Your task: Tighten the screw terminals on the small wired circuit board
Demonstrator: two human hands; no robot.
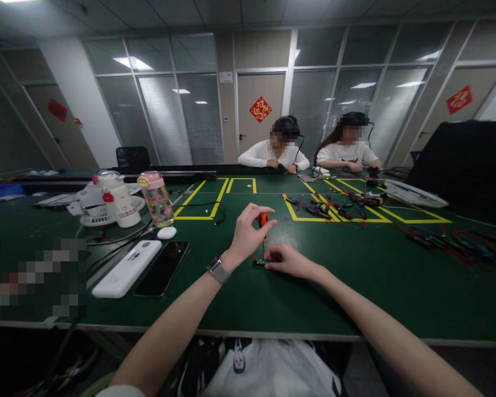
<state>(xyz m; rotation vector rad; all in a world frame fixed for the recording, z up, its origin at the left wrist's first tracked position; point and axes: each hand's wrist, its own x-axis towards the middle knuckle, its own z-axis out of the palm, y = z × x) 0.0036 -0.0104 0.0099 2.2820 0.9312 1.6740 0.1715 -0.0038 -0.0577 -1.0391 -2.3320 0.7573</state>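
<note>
A screwdriver [264, 220] with an orange and black handle stands upright near the middle of the table. My left hand [248, 229], with a watch on its wrist, curls around the handle, thumb and index fingertip showing beyond it. The thin shaft points down to a small green circuit board [259, 263] on the table. My right hand [287, 259] pinches the board's right end, where dark wires partly show. Its fingers cover that end, and whether the tip sits in a screw is too small to tell.
To the left are a white power bank [128, 270], a black phone [162, 268], an earphone case [166, 233], a pink-lidded bottle [157, 198] and a white jug [122, 201]. Wired boards [314, 207] lie right of centre, more wire bundles [454, 242] farther right. Two people sit opposite.
</note>
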